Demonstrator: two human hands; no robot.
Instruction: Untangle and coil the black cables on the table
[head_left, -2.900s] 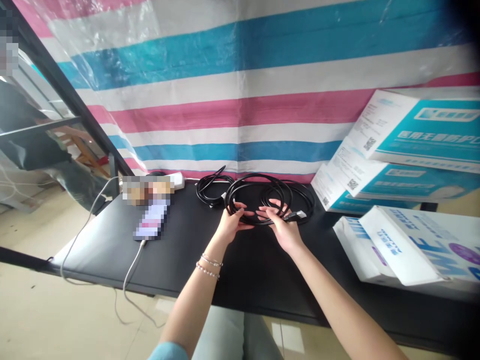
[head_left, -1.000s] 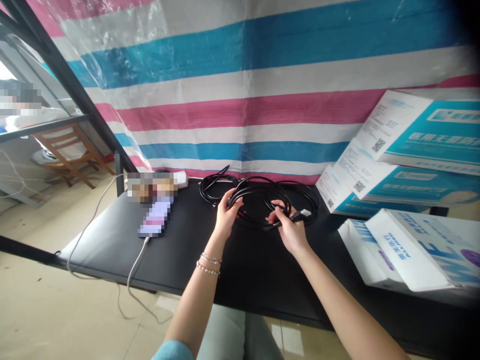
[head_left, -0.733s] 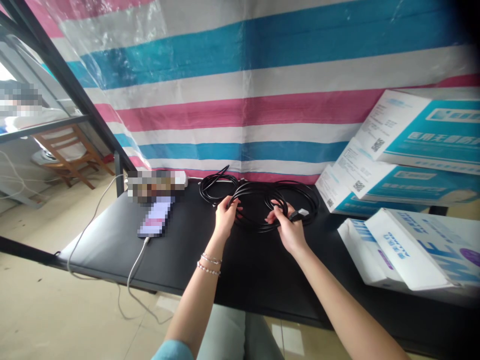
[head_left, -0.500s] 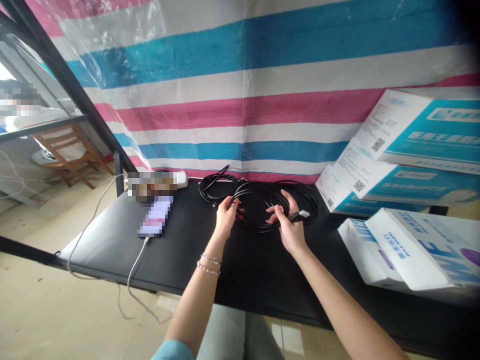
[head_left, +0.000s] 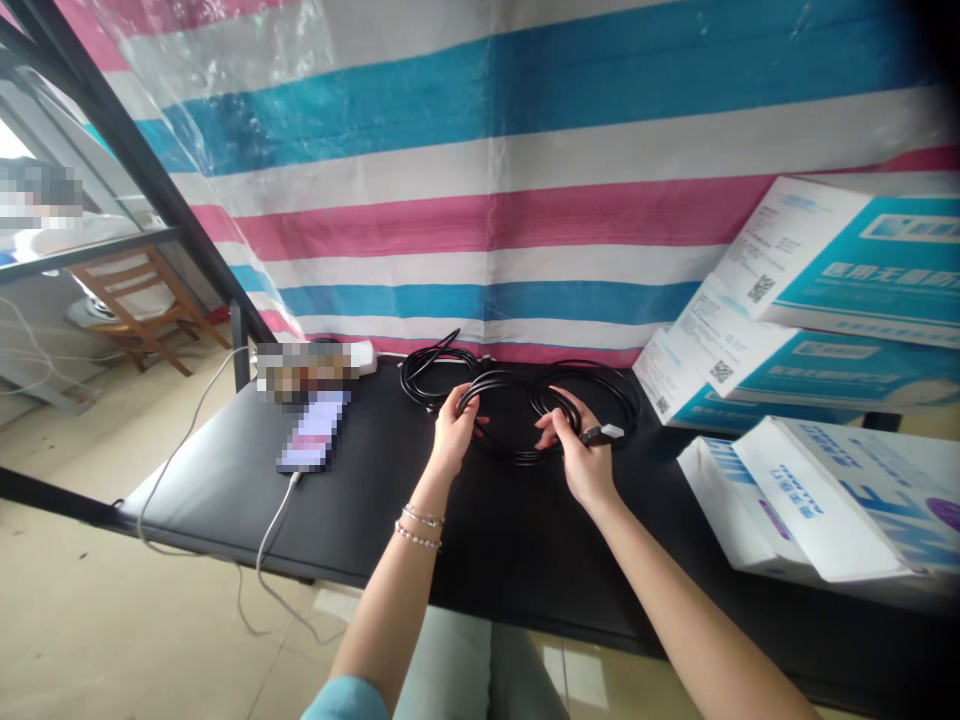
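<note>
A long black cable (head_left: 517, 390) lies in coiled loops on the black table (head_left: 360, 520). My left hand (head_left: 452, 435) grips the left side of the loops, fingers curled round the strands. My right hand (head_left: 581, 455) grips the right side of the same coil, close to the cable's silver plug (head_left: 606, 432), which sticks out to the right. A further loop of the cable (head_left: 600, 385) rests on the table behind my right hand. Both wrists hover just above the tabletop.
A smaller black cable bundle (head_left: 431, 375) lies behind my left hand. A phone (head_left: 311, 445) on a white charging lead (head_left: 266, 525) lies at the left. Blue-and-white boxes (head_left: 817, 300) and white packets (head_left: 817, 500) stand at the right. A striped tarp (head_left: 487, 200) hangs behind the table.
The coil between my hands has been drawn tighter and smaller. My hands have stayed on it, shifting their grip slightly, and the camera has turned a little left since the earliest frame.
</note>
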